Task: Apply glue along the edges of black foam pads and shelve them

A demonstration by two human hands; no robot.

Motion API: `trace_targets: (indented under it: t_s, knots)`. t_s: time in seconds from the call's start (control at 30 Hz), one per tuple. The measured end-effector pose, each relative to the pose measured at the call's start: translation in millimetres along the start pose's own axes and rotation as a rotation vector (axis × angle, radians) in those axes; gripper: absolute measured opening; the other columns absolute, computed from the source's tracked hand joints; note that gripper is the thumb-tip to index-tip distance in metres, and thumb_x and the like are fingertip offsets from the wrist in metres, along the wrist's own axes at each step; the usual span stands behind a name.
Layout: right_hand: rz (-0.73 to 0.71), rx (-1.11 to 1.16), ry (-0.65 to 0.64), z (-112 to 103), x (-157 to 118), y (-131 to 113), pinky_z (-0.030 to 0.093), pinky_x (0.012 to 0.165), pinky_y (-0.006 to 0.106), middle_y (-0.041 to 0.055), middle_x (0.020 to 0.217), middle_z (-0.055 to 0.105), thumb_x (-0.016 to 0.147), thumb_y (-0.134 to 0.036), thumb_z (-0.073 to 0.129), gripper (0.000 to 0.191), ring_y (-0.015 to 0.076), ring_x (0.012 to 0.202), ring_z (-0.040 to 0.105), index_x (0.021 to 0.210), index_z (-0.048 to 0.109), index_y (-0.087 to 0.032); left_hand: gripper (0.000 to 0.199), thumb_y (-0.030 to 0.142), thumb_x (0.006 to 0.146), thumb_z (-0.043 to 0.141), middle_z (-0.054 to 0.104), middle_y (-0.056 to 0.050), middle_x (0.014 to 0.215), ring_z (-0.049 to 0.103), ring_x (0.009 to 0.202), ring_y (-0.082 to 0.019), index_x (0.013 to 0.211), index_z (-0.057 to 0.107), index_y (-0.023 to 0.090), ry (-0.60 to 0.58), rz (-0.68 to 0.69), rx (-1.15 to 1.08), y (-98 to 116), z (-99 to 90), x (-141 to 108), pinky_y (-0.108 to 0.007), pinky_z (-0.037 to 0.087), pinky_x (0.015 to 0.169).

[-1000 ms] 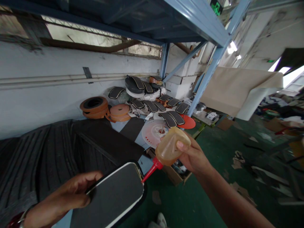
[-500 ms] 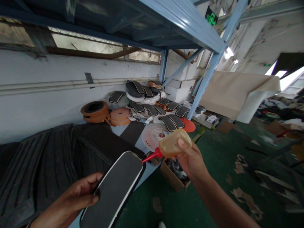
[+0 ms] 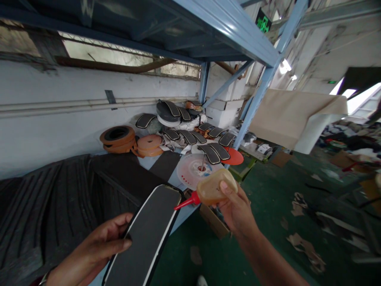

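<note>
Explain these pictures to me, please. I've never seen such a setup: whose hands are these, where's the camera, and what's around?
There's no robot here: these are a person's two bare hands, seen by a camera worn on that person's head, looking forward and down. The left hand grips a dark panel with white edging. The right hand holds a yellowish bottle, its red nozzle pointing at the panel's far right edge; whether it touches, I can't tell. On the pale blue surface lie dark sheets and orange-brown rolls. Further back are several smaller dark pieces with light edging.
</note>
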State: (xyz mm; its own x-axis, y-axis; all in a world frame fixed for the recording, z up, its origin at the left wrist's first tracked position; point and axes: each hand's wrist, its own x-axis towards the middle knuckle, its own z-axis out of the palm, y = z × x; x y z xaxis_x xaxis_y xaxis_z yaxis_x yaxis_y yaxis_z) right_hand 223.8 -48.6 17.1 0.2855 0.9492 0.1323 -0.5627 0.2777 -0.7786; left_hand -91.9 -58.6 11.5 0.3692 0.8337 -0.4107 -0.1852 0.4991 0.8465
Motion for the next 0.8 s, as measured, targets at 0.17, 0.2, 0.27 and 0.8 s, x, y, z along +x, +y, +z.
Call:
trace_targets:
  t_s: [0.17, 0.2, 0.27, 0.8]
  knots:
    - [0.029, -0.006, 0.022, -0.4, -10.1, 7.5, 0.051, 0.04, 0.023, 0.0027, 0.083, 0.063, 0.076, -0.035, 0.087, 0.037, 0.0179, 0.064, 0.061, 0.101, 0.068, -0.016, 0.035, 0.017, 0.065, 0.088, 0.079, -0.009, 0.094, 0.074, 0.084, -0.03, 0.097, 0.075, 0.021, -0.006, -0.033, 0.008, 4.1, 0.0, 2.0, -0.04, 0.06, 0.076]
    - [0.036, -0.005, 0.03, -0.2, -12.2, 8.9, 0.051, 0.039, 0.022, 0.0027, 0.083, 0.063, 0.075, -0.035, 0.087, 0.037, 0.0179, 0.064, 0.061, 0.101, 0.068, -0.017, 0.035, 0.017, 0.064, 0.088, 0.079, -0.008, 0.093, 0.074, 0.083, -0.03, 0.096, 0.076, 0.021, 0.012, -0.031, 0.001, 4.9, 1.9, 1.3, -0.039, 0.06, 0.076]
    - [0.044, 0.001, 0.039, 0.5, -16.5, 11.6, 0.051, 0.039, 0.022, 0.0025, 0.083, 0.063, 0.075, -0.034, 0.088, 0.037, 0.0179, 0.064, 0.061, 0.101, 0.068, -0.017, 0.036, 0.017, 0.061, 0.089, 0.079, -0.008, 0.091, 0.075, 0.081, -0.03, 0.094, 0.076, 0.02, 0.032, -0.038, -0.015, 6.2, 7.1, -1.0, -0.039, 0.06, 0.074]
    - [0.058, -0.056, 0.005, 11.6, -53.7, 24.9, 0.052, 0.041, 0.024, 0.0049, 0.092, 0.065, 0.074, -0.034, 0.086, 0.052, 0.0209, 0.068, 0.063, 0.117, 0.059, -0.022, 0.038, 0.009, 0.057, 0.088, 0.079, -0.009, 0.083, 0.074, 0.065, -0.024, 0.089, 0.068, 0.015, 0.122, -0.046, -0.107, -1.1, 8.5, 8.4, -0.034, 0.061, 0.062]
